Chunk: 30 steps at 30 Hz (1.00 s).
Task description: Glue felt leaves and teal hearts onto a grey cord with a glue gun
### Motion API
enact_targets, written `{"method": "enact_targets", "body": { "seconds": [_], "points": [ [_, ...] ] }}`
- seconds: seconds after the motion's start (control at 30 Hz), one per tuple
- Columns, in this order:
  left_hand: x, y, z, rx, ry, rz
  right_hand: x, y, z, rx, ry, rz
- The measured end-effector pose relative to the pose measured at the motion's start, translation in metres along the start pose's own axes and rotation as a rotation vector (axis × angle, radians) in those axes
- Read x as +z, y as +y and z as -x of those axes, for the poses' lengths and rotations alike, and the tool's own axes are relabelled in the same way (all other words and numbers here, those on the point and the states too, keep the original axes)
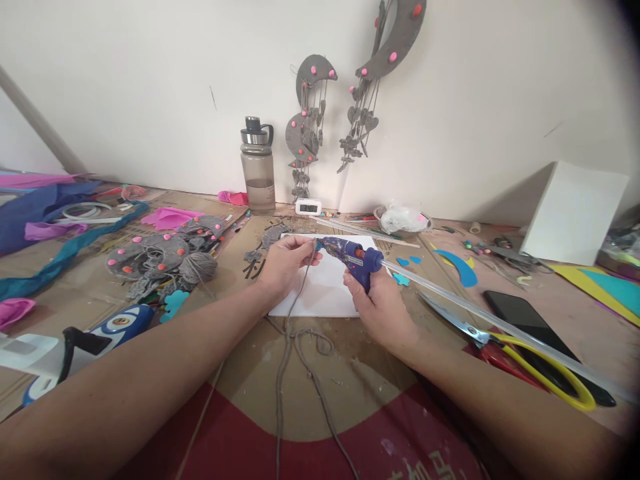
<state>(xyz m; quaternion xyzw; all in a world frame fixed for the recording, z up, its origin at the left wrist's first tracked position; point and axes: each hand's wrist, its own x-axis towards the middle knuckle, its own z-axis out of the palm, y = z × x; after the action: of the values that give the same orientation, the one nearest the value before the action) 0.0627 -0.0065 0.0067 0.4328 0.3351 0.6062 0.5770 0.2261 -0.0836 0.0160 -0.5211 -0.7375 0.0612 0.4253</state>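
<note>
Yellow-handled scissors [530, 357] lie nearest, on the right. Right hand [383, 307] is clamped around a blue hot glue gun [353, 255], nozzle aimed at the grey yarn cord [304, 280] pinched in the left hand [285, 263], over a white paper sheet [327, 287]. Clear plastic water bottle [257, 167] stands by the wall.

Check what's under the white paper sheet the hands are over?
The white paper sheet lies flat on brown cardboard covering the table. The right hand with the blue glue gun and the left hand cover parts; anything beneath the sheet is hidden.
</note>
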Motion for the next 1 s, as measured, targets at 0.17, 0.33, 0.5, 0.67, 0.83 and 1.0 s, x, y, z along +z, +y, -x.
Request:
{"method": "enact_targets", "body": {
  "seconds": [0.17,0.33,0.5,0.67,0.83,1.0],
  "points": [
    [-0.0004,0.0005,-0.0005,-0.003,0.011,0.003,0.0013,0.0037,0.0001,-0.017,0.016,0.004],
    [-0.0013,-0.0002,-0.0016,-0.002,0.020,0.007,0.0018,0.0059,0.0004,0.019,0.017,0.014],
    [-0.0019,-0.0008,-0.0021,-0.006,0.029,0.010,0.0018,0.0061,0.0004,0.019,0.015,0.021],
    [-0.0013,-0.0004,-0.0014,-0.013,0.021,0.008,0.0017,0.0049,0.0007,0.024,0.007,0.003],
    [0.0002,0.0015,0.0002,-0.010,0.010,-0.002,0.0015,0.0025,0.0010,-0.027,0.015,-0.001],
    [-0.0001,0.0012,0.0002,-0.011,0.014,0.010,0.0018,0.0051,0.0013,-0.021,0.022,0.013]
  ]
}}
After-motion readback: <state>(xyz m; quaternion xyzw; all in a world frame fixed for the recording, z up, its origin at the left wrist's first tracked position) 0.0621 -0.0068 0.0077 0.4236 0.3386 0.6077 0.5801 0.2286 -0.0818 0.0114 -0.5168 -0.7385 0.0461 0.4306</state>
